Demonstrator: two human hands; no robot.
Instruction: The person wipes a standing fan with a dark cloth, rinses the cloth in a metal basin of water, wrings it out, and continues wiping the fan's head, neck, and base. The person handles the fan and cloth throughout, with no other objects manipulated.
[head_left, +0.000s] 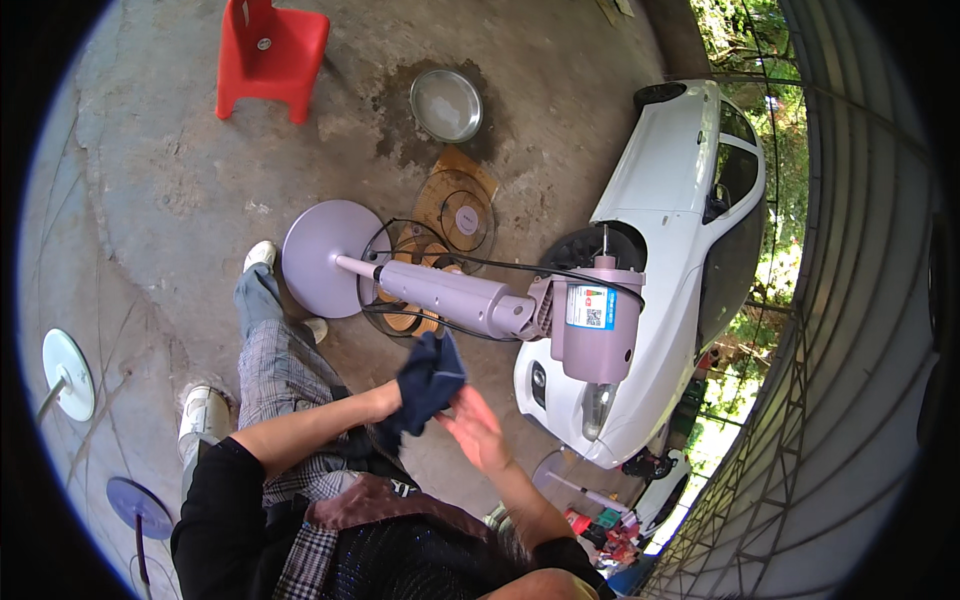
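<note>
A dark blue cloth (431, 379) covers my left hand (390, 401), so its fingers are hidden beneath the folds. Beside it, my right hand (476, 435) is held with fingers extended, its fingertips at the cloth's lower edge. Just beyond both hands stands a pinkish-purple pedestal fan, its motor housing (600, 322) bare of blade and guard, with a bare metal shaft sticking out. Its pole (450, 296) rises from a round base (322, 255). A black power cord (480, 260) loops around the pole. The housing bears a printed label.
A wire fan guard (457, 214) lies on the floor near the base. Beyond it are a round metal pan (446, 105) on a wet patch and a red plastic chair (281, 52). A white car (652, 217) is parked behind the fan. Other stand bases (69, 375) are at left.
</note>
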